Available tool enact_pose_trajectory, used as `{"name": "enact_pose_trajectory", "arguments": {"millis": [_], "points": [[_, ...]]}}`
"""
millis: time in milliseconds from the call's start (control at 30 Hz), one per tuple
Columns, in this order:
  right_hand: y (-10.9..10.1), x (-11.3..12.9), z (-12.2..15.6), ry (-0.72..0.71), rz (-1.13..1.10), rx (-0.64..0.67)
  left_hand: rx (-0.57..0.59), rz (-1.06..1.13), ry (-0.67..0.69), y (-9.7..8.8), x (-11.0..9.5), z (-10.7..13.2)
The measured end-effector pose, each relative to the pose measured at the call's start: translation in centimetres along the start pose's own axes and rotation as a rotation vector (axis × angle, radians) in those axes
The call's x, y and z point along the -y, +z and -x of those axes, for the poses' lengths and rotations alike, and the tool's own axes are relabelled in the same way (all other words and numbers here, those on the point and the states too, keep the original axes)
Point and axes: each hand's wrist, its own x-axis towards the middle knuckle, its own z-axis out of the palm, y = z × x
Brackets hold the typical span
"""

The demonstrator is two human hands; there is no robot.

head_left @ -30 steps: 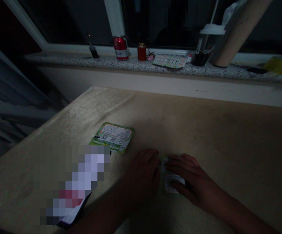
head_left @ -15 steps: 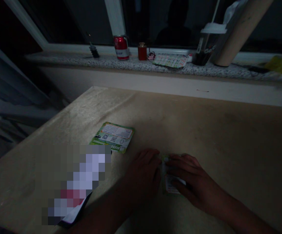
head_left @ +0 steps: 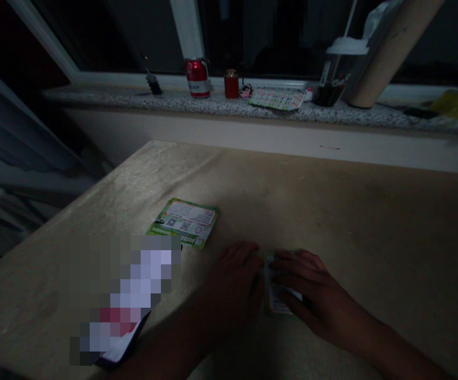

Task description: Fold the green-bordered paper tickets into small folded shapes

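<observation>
A printed card (head_left: 269, 303) in white and green lies on the table, mostly covered by my right hand (head_left: 306, 285). That hand rests flat across it, fingers stretched to the left and slightly apart. My left hand (head_left: 237, 279) lies at the card's left edge, its fingers loosely bent and lying down on the table, fingertips close to the right hand's. Deep shadow covers the left hand's underside. Farther left, a second green-and-white card (head_left: 185, 221) with text and QR codes lies flat. Between it and me, a lit phone (head_left: 134, 295) lies slanted, its screen blurred into blocks.
Behind the beige table (head_left: 292, 200) runs a speckled window sill (head_left: 165, 103). On it stand a red can (head_left: 197, 79), a red jar (head_left: 231, 84), a patterned tray (head_left: 277, 98), a lidded cup (head_left: 334, 74) with a straw, and a leaning cardboard tube (head_left: 391, 58).
Both hands stay in nearly the same place on the card; the left fingertips have shifted very slightly to the right. Nothing else has visibly moved.
</observation>
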Motion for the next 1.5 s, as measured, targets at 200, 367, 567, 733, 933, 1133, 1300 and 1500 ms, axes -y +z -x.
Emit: {"name": "enact_pose_trajectory", "arguments": {"millis": [200, 367, 567, 733, 933, 1133, 1300, 1500], "points": [[0.0, 0.0, 0.0, -0.007, 0.022, 0.021, 0.012, 0.001, 0.015, -0.1, 0.0, 0.0], [0.1, 0.0, -0.1, -0.009, 0.027, 0.009, 0.056, -0.001, -0.003, -0.3, -0.1, 0.1], [-0.2, 0.1, -0.1, 0.009, -0.011, 0.002, 0.074, -0.011, -0.005, -0.3, 0.0, 0.0], [-1.5, -0.6, 0.6, -0.033, -0.054, 0.026, 0.064, -0.004, -0.011, -0.3, 0.0, 0.0], [-1.7, -1.2, 0.9, -0.106, 0.084, -0.037, 0.056, 0.001, -0.003, -0.2, 0.2, 0.1], [-1.3, -0.8, 0.4, -0.070, -0.058, -0.225, -0.002, 0.166, 0.002, -0.1, 0.9, 0.4], [-1.6, 0.2, 0.6, 0.343, -0.592, -0.358, -0.105, 0.569, -0.122, -1.7, -0.8, -0.8], [-2.0, 0.7, 0.8, 0.519, -1.228, -0.268, 0.012, 0.969, -0.430, -2.3, -3.3, -4.0]]}}
